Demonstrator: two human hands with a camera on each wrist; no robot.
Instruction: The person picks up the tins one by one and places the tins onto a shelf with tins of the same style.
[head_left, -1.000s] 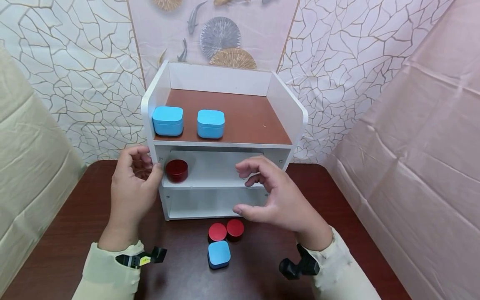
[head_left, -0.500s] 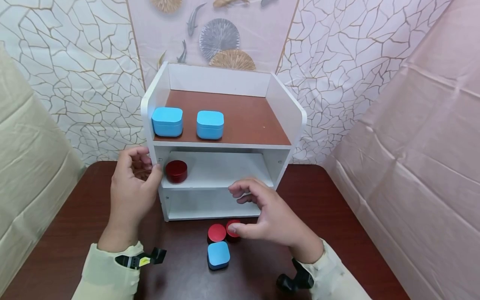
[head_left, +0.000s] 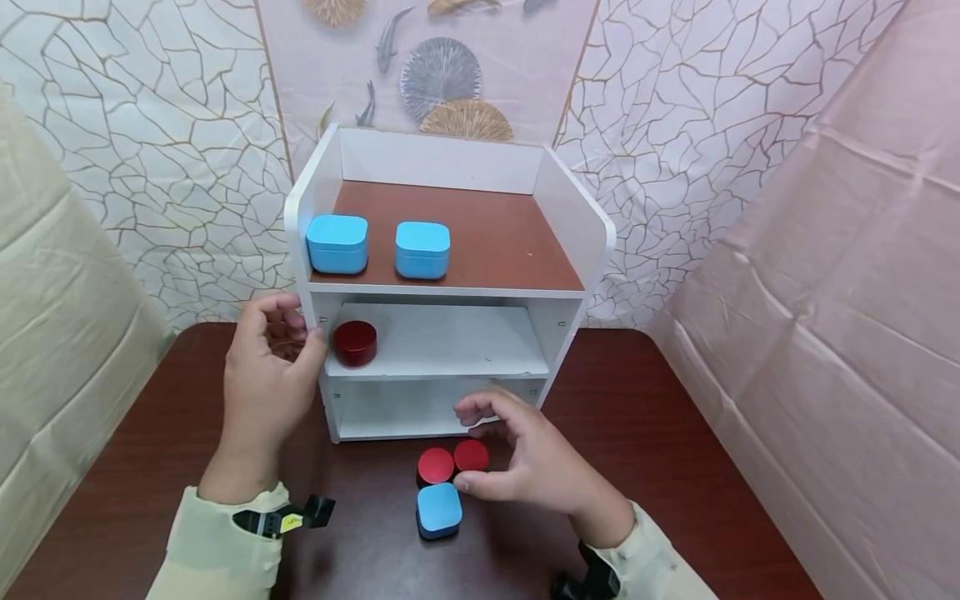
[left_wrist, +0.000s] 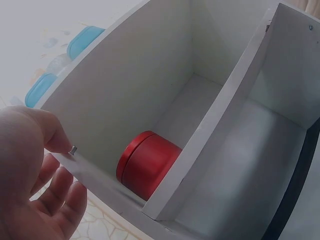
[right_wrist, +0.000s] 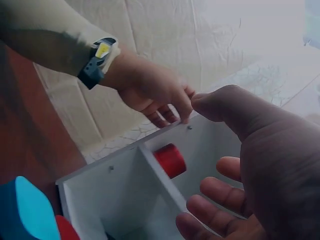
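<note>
My left hand [head_left: 266,367] holds the left side panel of a small white shelf unit [head_left: 450,292]. In the left wrist view the thumb [left_wrist: 57,135] lies on the panel's front edge, with the fingers bent along its outer side. My right hand [head_left: 532,458], thumb and fingers spread apart, hangs with nothing in it just right of the tins on the table. Two round red tins, the left one [head_left: 436,465] and the right one [head_left: 471,455], stand there side by side. A square blue tin [head_left: 438,508] stands in front of them, close to the right thumb tip.
On the brown top shelf stand two blue tins, one at the left wall [head_left: 337,243] and one further right [head_left: 422,250]. A red tin [head_left: 354,343] sits at the left of the middle shelf. Dark table [head_left: 360,550] lies in front; cloth hangs at both sides.
The right hand has come down and slightly left, from in front of the middle shelf to beside the tins on the table. The left hand has stayed on the side panel.
</note>
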